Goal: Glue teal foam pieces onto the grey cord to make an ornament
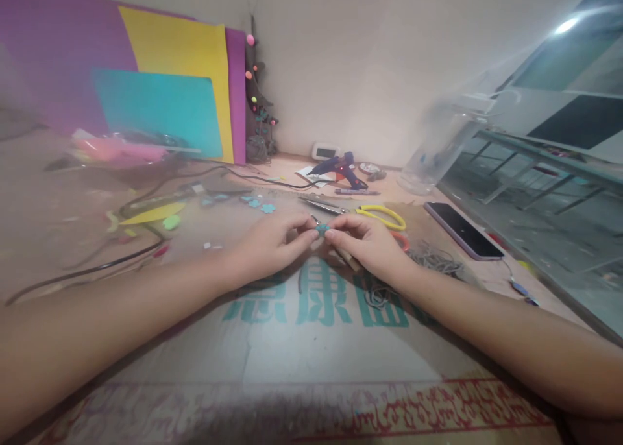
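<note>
A small teal piece (322, 228) is pinched between my two hands above the middle of the table; its exact shape is too small and covered to tell. Thumb and fingers of my left hand (287, 240) close on its left side. On the right side, my right hand (372, 242) grips it the same way. Just behind the hands lie yellow-handled scissors (382, 215), blades pointing left. Light-blue flower cutouts (267, 208) rest beyond my left hand. Under my right hand is a thin brownish stick (348, 259), partly hidden, beside a coil of grey cord (378, 296).
A dark blue glue gun (341, 168) stands at the back near a small white device (325, 151). To the right are a clear plastic jug (433, 150) and a phone (463, 229). Coloured sheets (175, 36) lean on the wall; a black cable (82, 273) crosses the left side.
</note>
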`<action>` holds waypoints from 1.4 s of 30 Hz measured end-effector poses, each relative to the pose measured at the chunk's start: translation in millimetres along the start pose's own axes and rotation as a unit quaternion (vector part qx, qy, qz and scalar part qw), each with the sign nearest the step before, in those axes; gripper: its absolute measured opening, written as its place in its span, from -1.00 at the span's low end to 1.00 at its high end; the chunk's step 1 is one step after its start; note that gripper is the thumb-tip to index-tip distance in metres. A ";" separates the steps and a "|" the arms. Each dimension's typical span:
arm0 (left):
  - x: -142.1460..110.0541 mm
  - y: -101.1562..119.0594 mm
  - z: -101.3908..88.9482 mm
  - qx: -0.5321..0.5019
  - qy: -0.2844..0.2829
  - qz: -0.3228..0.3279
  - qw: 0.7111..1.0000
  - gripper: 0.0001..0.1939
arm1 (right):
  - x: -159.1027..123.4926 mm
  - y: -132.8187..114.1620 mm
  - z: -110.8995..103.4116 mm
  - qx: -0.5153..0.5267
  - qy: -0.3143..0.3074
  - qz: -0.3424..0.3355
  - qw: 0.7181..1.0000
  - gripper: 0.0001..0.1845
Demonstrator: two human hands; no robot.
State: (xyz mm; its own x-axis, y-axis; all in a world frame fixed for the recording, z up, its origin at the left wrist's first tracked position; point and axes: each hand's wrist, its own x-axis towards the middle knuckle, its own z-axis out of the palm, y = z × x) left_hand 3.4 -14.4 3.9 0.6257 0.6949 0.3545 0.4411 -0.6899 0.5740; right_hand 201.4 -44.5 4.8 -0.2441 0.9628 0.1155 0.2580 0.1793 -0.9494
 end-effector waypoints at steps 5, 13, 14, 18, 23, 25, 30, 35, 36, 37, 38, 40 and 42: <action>0.0 -1.1 0.9 -0.007 -0.004 0.013 1.000 -0.75 | -0.8 -0.1 0.1 -0.019 0.003 0.011 1.000 -0.78; 0.4 -0.7 -1.4 -0.064 -0.002 -0.042 0.997 -0.70 | -0.2 4.5 -2.2 -0.021 0.012 -0.004 1.000 -0.63; 0.6 -0.8 -1.3 -0.065 -0.001 -0.042 0.997 -0.70 | -0.2 4.5 -2.4 -0.017 0.013 -0.008 1.000 -0.63; 1.2 -1.3 -0.5 -0.073 -0.007 -0.040 0.997 -0.71 | -0.5 5.6 -1.9 0.005 0.017 -0.001 1.000 -0.68; 0.7 -2.1 -0.4 -0.067 -0.003 -0.031 0.997 -0.71 | -1.0 3.1 0.3 -0.008 0.013 -0.008 1.000 -0.71; 0.6 -2.5 -0.7 -0.067 0.009 -0.030 0.997 -0.71 | -1.2 0.7 0.4 -0.021 0.011 -0.016 1.000 -0.72; 1.1 -1.7 -1.5 -0.054 0.024 -0.034 0.998 -0.71 | -0.5 -0.7 -2.7 -0.028 0.022 -0.038 0.999 -0.65; 0.9 -2.4 -1.2 -0.058 0.020 -0.024 0.998 -0.73 | 0.8 4.6 -3.8 0.006 0.033 -0.027 0.999 -0.73; 0.9 -3.2 -1.1 -0.058 0.020 -0.022 0.998 -0.73 | 0.8 5.4 -3.3 0.011 0.026 -0.018 0.999 -0.73; 0.9 -4.0 -1.0 -0.057 0.021 -0.020 0.998 -0.72 | 0.8 5.9 -2.6 0.013 0.020 -0.010 1.000 -0.72; 1.0 -4.7 -1.1 -0.055 0.021 -0.020 0.998 -0.71 | 0.8 6.1 -2.0 0.012 0.018 -0.004 1.000 -0.72; 1.2 -5.3 -1.5 -0.054 0.023 -0.022 0.998 -0.66 | 0.9 5.8 -0.9 0.008 0.022 -0.002 1.000 -0.72; 1.6 -4.5 -2.1 -0.063 0.024 -0.030 0.997 -0.63 | 0.8 5.0 -0.3 0.013 0.028 -0.005 1.000 -0.73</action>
State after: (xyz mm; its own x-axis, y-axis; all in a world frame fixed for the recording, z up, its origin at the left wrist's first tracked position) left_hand 1.1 -9.7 3.5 0.5674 0.7451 0.3505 0.3906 -0.6182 0.6821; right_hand 202.8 -42.7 0.2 -0.1931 0.9710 0.1407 0.2315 0.1844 -0.9552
